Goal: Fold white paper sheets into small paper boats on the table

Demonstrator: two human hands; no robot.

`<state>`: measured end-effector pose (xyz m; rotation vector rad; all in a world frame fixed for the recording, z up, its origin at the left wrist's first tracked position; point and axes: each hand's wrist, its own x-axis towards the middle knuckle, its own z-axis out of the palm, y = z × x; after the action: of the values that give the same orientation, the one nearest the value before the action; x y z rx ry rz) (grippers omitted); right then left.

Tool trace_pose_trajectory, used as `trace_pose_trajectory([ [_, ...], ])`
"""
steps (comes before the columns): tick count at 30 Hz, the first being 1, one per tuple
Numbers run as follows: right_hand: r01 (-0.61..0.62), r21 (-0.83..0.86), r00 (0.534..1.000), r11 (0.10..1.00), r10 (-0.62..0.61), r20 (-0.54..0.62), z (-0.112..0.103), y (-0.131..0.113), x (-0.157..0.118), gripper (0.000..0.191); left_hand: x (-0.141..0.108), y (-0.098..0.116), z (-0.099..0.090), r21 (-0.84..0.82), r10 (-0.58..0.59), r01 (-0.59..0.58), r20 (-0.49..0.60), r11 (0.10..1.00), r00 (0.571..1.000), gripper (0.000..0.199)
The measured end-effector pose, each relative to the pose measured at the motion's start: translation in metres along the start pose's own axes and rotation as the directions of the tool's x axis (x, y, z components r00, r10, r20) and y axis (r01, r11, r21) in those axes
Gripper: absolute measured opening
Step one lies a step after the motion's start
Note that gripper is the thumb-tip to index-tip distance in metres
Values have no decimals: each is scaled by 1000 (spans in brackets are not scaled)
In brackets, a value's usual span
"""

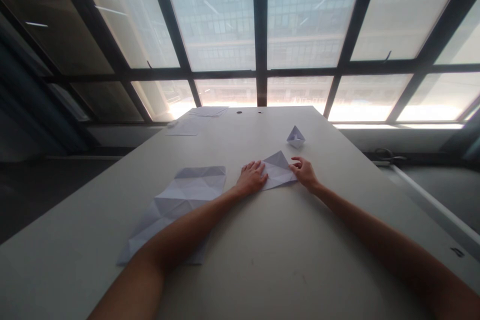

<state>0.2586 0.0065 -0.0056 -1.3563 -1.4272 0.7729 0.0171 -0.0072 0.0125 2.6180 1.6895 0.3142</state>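
Note:
A partly folded sheet of white paper lies on the table between my hands, with a triangular peak pointing away from me. My left hand rests flat on its left side, fingers stretched out. At its right corner my right hand pinches the paper between thumb and fingers. Just beyond stands a small folded paper boat. Under and beside my left forearm is a larger creased sheet of paper, opened out, its lower part partly covered by the arm.
The white table stretches away toward a wall of dark-framed windows. Several flat sheets of paper lie at its far left corner. Two small dark spots sit near the far edge. A dark curtain hangs at the left.

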Motion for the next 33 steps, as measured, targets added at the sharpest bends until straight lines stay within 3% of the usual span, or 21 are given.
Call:
trace_pose_trajectory([
  [5, 61, -5, 991, 998, -60, 117, 2, -1, -5, 57, 0, -1, 0, 7, 9, -9, -13, 1000, 1000, 49],
  [7, 81, 8, 990, 997, -82, 113, 2, -2, -6, 60, 0, -1, -1, 1, 18, -18, -25, 1000, 1000, 48],
  [11, 120, -38, 990, 992, -123, -68, -2, -3, -5, 51, 0, 1, -5, -45, 56, -60, -74, 997, 996, 38],
  [14, 176, -54, 958, 983, -184, -219, -8, -6, -2, 52, -1, 4, -8, -72, 87, -93, -79, 993, 993, 33],
  [17, 232, -48, 935, 971, -237, -265, -10, -11, -2, 56, -4, 6, -10, -62, 155, -158, -56, 985, 986, 34],
  [21, 303, -16, 952, 953, -303, -50, -3, -16, -10, 34, -3, 5, -6, -58, 195, -197, -38, 979, 980, 41],
  [23, 368, -41, 926, 929, -362, 103, 2, -18, -16, 29, 1, 2, -2, -121, 164, -171, -68, 978, 984, 44],
  [26, 514, -96, 837, 852, -474, 274, 7, -21, -24, 35, 11, -4, 2, -380, -79, 18, -147, 925, 986, 38],
  [28, 581, -151, 786, 800, -503, 360, 8, -22, -28, 45, 18, -10, 2, -570, -288, 134, -189, 811, 939, 38],
  [30, 603, -230, 764, 764, -470, 442, 7, -22, -30, 56, 22, -17, -1, -663, -400, 161, -226, 731, 888, 43],
  [33, 624, -325, 733, 710, -389, 558, 6, -23, -32, 62, 21, -21, -5, -711, -444, 113, -300, 694, 845, 44],
])
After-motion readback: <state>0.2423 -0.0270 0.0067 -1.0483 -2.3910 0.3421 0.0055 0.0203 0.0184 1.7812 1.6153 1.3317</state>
